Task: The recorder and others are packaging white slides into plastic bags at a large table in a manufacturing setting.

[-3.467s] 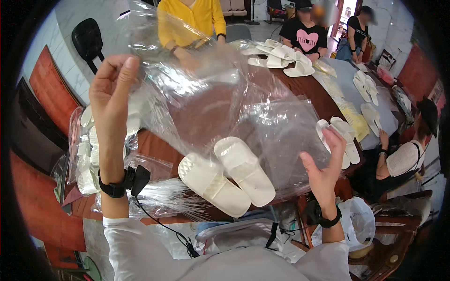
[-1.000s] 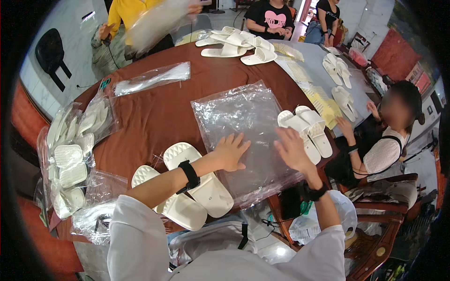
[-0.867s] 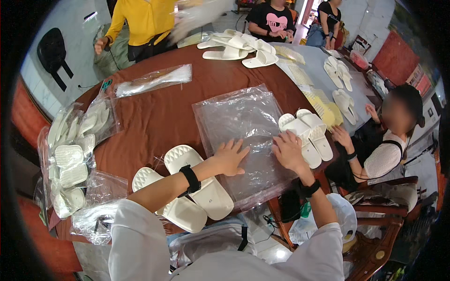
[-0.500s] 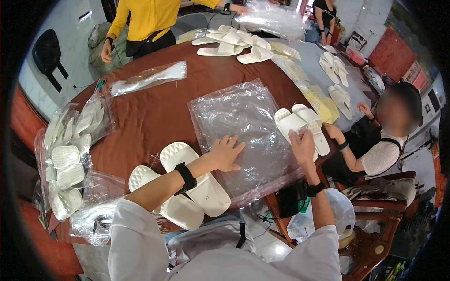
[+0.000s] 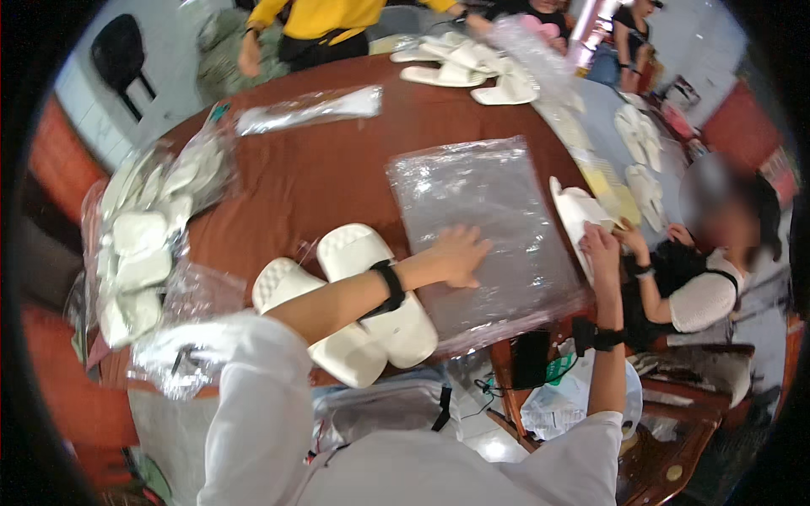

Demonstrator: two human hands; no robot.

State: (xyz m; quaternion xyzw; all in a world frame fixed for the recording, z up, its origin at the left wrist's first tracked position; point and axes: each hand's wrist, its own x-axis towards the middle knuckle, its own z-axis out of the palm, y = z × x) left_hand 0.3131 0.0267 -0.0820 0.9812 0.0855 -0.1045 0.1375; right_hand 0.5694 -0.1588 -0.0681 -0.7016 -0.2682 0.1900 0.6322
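Note:
My left hand [image 5: 460, 255] lies flat with its fingers spread on a stack of clear plastic bags [image 5: 515, 198] at the table's right side. At the table's right edge, my right hand [image 5: 601, 251] is closed on a white slipper [image 5: 575, 209], which stands tilted. Whether a second slipper is behind it, I cannot tell. A co-worker's hand is close beside my right fingers. Under my left forearm lies a pair of white slippers, one slipper [image 5: 354, 244] to the right of the other slipper [image 5: 344, 358]; the forearm covers part of both.
Bagged white slippers [image 5: 139, 244] are heaped at the left edge of the brown-covered table [image 5: 312, 160]. A bundle of clear plastic [image 5: 312, 110] lies toward the back. More white slippers [image 5: 460, 63] sit at the far edge. A seated co-worker [image 5: 700, 287] is at the right.
The white slippers at my right hand have gone from lying flat side by side to standing tilted, with one showing. The co-worker's hand stays close. The whole view has shifted.

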